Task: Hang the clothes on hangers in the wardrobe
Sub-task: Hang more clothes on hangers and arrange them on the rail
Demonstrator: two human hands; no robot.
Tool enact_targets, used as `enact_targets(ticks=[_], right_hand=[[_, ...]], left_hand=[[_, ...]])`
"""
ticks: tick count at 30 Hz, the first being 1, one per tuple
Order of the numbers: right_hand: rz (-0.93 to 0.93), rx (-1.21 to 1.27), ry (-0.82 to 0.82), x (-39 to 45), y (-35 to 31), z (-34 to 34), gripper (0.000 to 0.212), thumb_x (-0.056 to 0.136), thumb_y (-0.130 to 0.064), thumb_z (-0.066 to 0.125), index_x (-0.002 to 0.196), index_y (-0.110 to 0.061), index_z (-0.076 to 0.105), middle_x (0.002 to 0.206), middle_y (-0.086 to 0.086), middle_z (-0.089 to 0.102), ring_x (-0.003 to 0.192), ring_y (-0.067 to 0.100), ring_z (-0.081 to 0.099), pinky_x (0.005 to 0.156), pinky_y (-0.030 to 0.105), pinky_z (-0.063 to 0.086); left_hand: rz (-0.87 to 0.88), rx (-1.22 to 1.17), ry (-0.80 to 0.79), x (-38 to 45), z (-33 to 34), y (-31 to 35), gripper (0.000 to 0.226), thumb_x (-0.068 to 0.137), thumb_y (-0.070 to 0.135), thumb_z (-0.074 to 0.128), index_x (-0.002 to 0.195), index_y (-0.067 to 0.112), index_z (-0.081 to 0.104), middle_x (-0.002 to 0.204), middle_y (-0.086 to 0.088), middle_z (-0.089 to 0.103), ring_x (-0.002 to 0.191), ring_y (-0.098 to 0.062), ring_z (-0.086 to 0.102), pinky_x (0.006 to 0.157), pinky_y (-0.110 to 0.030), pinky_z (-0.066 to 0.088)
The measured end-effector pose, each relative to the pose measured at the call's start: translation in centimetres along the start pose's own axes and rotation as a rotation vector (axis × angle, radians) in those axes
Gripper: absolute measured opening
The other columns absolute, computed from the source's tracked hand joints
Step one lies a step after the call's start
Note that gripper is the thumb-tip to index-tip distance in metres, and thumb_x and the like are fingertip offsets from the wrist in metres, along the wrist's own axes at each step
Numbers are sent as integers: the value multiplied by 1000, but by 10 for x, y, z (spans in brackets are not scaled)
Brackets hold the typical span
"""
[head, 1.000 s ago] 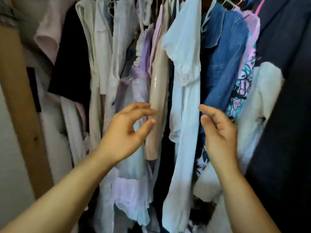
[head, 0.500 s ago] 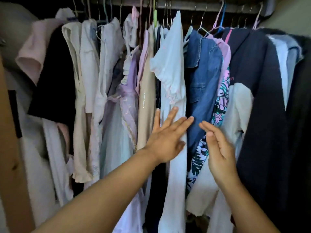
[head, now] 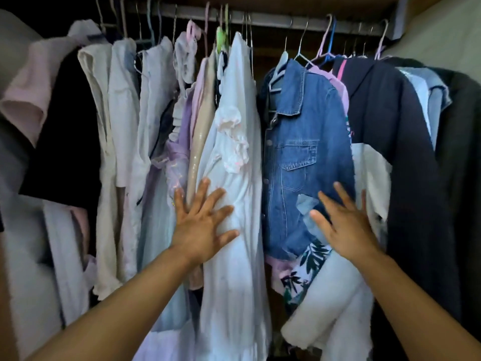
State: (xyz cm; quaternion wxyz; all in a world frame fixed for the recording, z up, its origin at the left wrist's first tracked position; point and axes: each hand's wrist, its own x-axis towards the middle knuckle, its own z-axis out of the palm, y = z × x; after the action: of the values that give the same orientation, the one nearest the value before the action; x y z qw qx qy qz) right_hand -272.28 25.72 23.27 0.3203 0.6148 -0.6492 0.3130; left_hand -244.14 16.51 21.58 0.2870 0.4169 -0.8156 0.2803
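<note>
We now have both hands flat on the hanging clothes; half a second ago they only hovered in front of the row. Our left hand (head: 201,227), at about 7 o'clock from the middle of the view, presses the long white ruffled dress (head: 234,157) with fingers spread wide and straight, gripping nothing. Our right hand (head: 347,225), at 4 o'clock, lies with fingers spread just as wide against the blue denim jacket (head: 299,157) and the white fleecy garment (head: 338,303) beside it. Between the two a dark gap shows, running up toward the metal wardrobe rail (head: 273,20) at 12 o'clock, where the wire and plastic hangers (head: 325,48) crowd. We judge that we are parting the row to make room for another hanger; no loose garment is in view.
</note>
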Motion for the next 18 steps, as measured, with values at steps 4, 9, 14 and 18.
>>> enact_targets(ticks=[4,9,14,18], right_hand=[[174,-49,-61,0,47,-5,73,86,-59,22,141,-16,43,156,10,19,144,17,13,102,19,-2],[112,30,-19,-4,39,-5,79,83,-62,14,139,-15,44,154,13,24,145,18,14,100,6,-16],[27,202,-3,-23,10,0,76,82,-68,22,140,-23,43,156,6,23,144,12,13,95,2,-24],[-41,331,52,-37,-11,6,68,84,-63,35,133,-18,51,147,7,40,142,5,13,113,22,-12]], left_hand=[[-82,-27,-79,-2,0,-10,62,79,64,30,111,28,69,140,-3,50,140,-27,16,108,-49,-23],[-167,-51,-112,-5,11,7,97,61,73,-3,146,37,24,157,10,-13,132,-15,-39,96,-45,-35],[-142,-289,-152,-14,10,29,94,62,76,7,147,38,20,155,15,-16,133,-10,-36,111,-43,-18],[-70,-465,-69,-26,7,44,82,71,72,23,144,36,32,153,17,-3,142,-7,-14,116,-40,-5]])
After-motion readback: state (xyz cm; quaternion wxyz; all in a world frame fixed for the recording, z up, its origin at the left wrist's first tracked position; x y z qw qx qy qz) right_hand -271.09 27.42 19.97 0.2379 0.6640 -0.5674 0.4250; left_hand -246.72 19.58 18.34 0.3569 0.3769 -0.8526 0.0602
